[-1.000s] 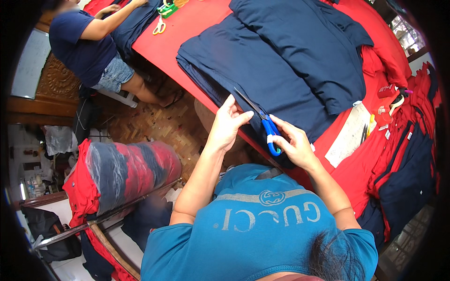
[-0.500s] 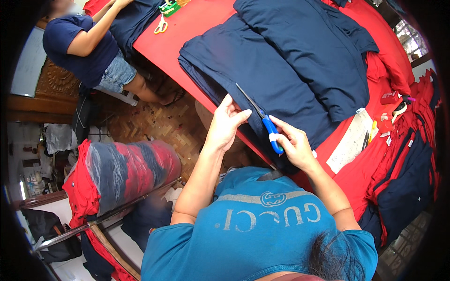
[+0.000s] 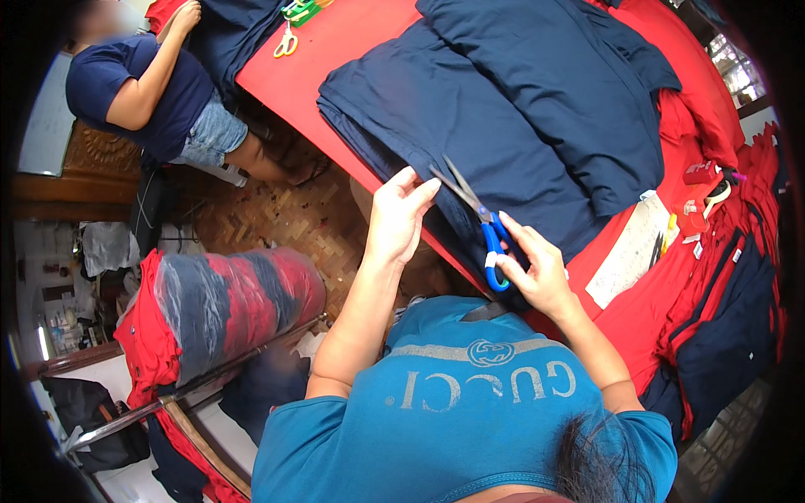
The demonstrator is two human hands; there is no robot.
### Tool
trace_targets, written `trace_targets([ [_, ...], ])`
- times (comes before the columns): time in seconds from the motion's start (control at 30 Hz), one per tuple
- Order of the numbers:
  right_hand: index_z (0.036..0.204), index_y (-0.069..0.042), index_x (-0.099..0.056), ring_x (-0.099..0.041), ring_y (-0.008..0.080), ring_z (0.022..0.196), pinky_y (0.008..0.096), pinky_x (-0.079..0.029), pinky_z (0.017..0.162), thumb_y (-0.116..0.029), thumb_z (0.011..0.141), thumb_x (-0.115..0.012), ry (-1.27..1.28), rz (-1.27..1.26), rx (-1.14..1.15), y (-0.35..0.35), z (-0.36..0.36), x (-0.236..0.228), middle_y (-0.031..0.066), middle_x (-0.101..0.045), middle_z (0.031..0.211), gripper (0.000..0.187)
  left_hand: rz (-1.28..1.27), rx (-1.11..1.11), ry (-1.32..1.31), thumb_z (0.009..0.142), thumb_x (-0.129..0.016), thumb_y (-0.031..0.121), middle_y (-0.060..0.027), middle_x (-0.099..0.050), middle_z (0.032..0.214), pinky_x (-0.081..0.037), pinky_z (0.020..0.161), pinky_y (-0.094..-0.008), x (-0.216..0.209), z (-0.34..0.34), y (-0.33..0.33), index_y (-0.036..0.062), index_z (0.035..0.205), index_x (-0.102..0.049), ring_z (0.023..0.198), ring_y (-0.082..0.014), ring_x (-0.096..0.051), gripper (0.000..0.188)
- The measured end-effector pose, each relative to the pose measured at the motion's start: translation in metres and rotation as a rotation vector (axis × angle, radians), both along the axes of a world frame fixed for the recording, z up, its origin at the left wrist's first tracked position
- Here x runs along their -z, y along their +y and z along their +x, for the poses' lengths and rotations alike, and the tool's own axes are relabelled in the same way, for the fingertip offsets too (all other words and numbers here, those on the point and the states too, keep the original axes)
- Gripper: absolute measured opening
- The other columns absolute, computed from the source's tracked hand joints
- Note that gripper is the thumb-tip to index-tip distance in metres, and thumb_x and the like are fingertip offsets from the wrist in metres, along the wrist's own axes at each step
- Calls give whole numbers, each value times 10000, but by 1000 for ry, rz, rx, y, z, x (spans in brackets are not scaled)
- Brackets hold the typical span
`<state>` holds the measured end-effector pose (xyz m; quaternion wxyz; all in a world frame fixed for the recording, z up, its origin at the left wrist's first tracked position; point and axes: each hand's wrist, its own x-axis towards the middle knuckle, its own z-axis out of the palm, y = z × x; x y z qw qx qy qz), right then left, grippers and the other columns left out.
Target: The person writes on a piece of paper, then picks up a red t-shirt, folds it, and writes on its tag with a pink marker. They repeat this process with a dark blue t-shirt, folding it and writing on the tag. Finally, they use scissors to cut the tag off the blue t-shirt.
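My right hand (image 3: 537,267) grips blue-handled scissors (image 3: 493,243), with fingers in the loops. Their two metal blades stand apart and point up and left over a navy garment (image 3: 453,101). Close to the blade tips is my left hand (image 3: 397,216), its thumb and forefinger pinched together by the garment's near edge. Whatever lies between those fingertips is too small to make out. The navy cloth lies in folded layers on a red-topped table (image 3: 335,38).
Yellow-handled scissors (image 3: 286,42) lie at the far table edge. Red and navy garments (image 3: 721,310) hang over the right side. Left of me stands a plastic-wrapped bundle (image 3: 239,306) by a metal rail (image 3: 117,426). A co-worker (image 3: 155,92) stands far left, handling cloth.
The scissors' blades have parted, and the tool has shifted slightly right. My left fingertips have drawn a little left and come together. The co-worker's hands have moved left.
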<state>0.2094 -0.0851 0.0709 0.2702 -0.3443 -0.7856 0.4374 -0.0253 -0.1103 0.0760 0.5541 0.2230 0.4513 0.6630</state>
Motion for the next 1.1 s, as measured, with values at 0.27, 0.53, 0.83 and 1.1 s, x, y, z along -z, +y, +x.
trace_targets([
  [0.27, 1373, -22, -498, -535, 223, 608, 305, -473, 611, -137, 867, -668, 29, 176, 8, -1, -10, 0, 135, -576, 848, 546, 42, -10, 65, 884, -628, -12, -83, -663, 1071, -489, 884, -260, -9, 11, -1, -61, 1165, -611, 955, -124, -616, 285],
  [0.53, 1354, 0, -518, -606, 163, 820, 272, -490, 742, -71, 878, -619, 144, -535, 28, -6, -2, -8, 150, -656, 1028, 492, 20, -9, 72, 865, -653, -20, -66, -653, 1081, -477, 907, -270, -5, 9, -4, -55, 1170, -606, 977, -118, -602, 310],
  [0.83, 1350, 15, -516, -634, 189, 935, 294, -489, 838, -90, 880, -616, 148, -292, -26, 7, -11, -3, 170, -649, 1144, 492, -9, 79, 146, 864, -633, -31, -73, -605, 1201, -479, 917, -303, -17, 9, -6, 1, 1270, -535, 1067, -152, -588, 418],
  [1.1, 1343, 15, -521, -644, 191, 950, 307, -498, 840, -111, 891, -622, 134, -355, -63, 11, -20, -11, 175, -646, 1156, 480, 23, -21, -29, 885, -591, -39, -78, -596, 1210, -462, 958, -314, -6, -10, 5, 4, 1297, -510, 1089, -172, -583, 423],
])
